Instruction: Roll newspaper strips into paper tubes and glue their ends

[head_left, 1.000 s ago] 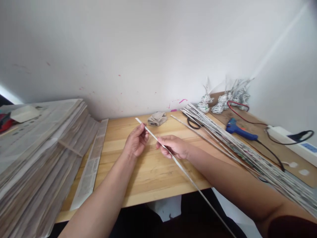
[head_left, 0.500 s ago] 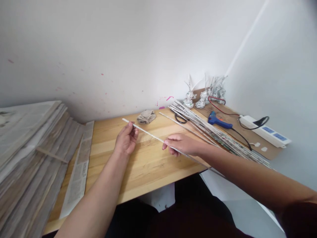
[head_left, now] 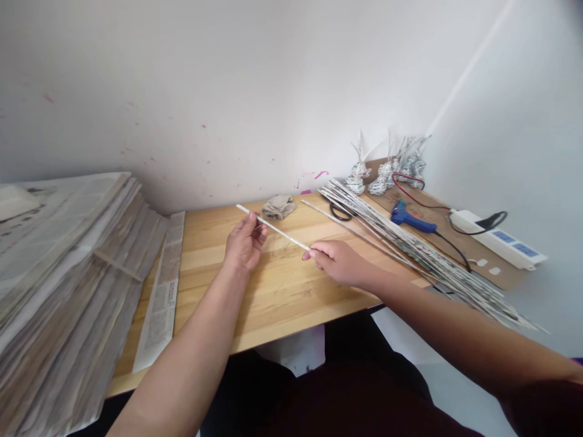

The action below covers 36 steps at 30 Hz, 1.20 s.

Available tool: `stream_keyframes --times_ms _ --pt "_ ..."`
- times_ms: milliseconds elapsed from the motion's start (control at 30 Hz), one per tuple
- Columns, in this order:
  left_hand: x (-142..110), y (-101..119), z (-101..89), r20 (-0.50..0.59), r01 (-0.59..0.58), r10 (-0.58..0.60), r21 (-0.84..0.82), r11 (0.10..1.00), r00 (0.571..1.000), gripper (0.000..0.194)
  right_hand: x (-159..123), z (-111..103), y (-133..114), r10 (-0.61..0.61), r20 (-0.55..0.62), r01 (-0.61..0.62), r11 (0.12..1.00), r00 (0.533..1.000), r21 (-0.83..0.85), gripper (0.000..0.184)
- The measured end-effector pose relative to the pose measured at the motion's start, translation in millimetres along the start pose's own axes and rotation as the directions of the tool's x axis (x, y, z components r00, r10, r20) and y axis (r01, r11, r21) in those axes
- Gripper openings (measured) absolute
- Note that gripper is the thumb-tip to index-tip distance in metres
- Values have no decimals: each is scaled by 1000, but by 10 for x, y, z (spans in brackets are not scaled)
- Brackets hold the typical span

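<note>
A thin rolled paper stick (head_left: 285, 235) stretches at a slant between my two hands, above the wooden table (head_left: 268, 303). Close to its upper left end, my left hand (head_left: 246, 241) pinches it between thumb and fingers. My right hand (head_left: 334, 260) is closed around the stick farther down; the part beyond that hand is hidden behind the hand and forearm. Just past my left hand lies a crumpled grey-beige cloth (head_left: 279, 207). A single paper stick (head_left: 341, 223) rests on the table to the right, alongside a bundle of similar paper sticks (head_left: 396, 243).
A tall stack of newspaper (head_left: 91, 267) fills the left side, with a newspaper strip (head_left: 164, 297) beside it. Black-handled scissors (head_left: 340, 212) lie partly under the bundle. At right are a blue glue gun (head_left: 412, 220), a white power strip (head_left: 496, 240) and woven paper figures (head_left: 385, 176).
My right hand has slid along the stick away from my left hand, widening the gap, and its fingers have turned around the stick. The camera view has shifted right, then slightly back.
</note>
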State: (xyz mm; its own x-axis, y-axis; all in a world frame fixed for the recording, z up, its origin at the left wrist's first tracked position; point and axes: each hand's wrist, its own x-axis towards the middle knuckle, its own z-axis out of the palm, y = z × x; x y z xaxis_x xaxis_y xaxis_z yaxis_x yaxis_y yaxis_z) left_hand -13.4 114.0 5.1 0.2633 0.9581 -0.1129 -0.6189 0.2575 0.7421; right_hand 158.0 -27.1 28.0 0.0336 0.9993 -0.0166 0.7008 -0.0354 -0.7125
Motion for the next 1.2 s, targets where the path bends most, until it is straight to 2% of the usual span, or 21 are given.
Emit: stream_keyframes --times_ms 67,100,167,233,267,333,500,633,700,800,900,967,1200 --pt "-60 -30 19 99 58 -66 80 995 993 20 -3 -1 -1 -93 -80 85 992 992 -93 29" --pt "-97 -48 29 172 99 -124 149 984 977 26 -1 1 -6 -111 -92 103 991 990 -86 29" --pt "-171 -83 44 322 147 -251 312 939 913 35 9 10 -26 -77 -50 80 995 996 54 30" --pt "-223 -107 50 418 119 -313 428 896 853 37 23 19 -50 -12 60 -5 959 998 282 33" --pt "-237 -112 51 442 90 -312 453 887 841 36 30 22 -60 11 118 -56 921 993 386 34" --pt "-245 -109 53 449 53 -282 457 888 848 34 36 19 -77 45 180 -134 841 983 525 35" --pt "-250 -79 73 400 64 -256 433 899 880 37 27 -3 -97 108 232 -231 754 967 614 35" --pt "-276 -98 77 489 44 -291 455 889 823 33 23 0 -106 94 271 -255 715 958 651 36" --pt "-278 -114 69 515 43 -298 450 892 804 31 19 5 -119 100 270 -257 722 958 642 37" --pt "-269 -126 58 492 54 -293 443 895 820 31 0 8 -163 93 219 -206 788 971 580 31" --pt "-260 -120 57 477 48 -290 456 889 830 32 -22 9 -211 51 140 -105 904 989 414 22" --pt "-257 -115 61 478 36 -284 464 885 831 32 -29 13 -225 18 87 -42 959 996 280 23" --pt "-245 -155 57 467 -8 -261 499 867 845 33 -28 96 -172 -117 -37 117 993 992 -9 29"
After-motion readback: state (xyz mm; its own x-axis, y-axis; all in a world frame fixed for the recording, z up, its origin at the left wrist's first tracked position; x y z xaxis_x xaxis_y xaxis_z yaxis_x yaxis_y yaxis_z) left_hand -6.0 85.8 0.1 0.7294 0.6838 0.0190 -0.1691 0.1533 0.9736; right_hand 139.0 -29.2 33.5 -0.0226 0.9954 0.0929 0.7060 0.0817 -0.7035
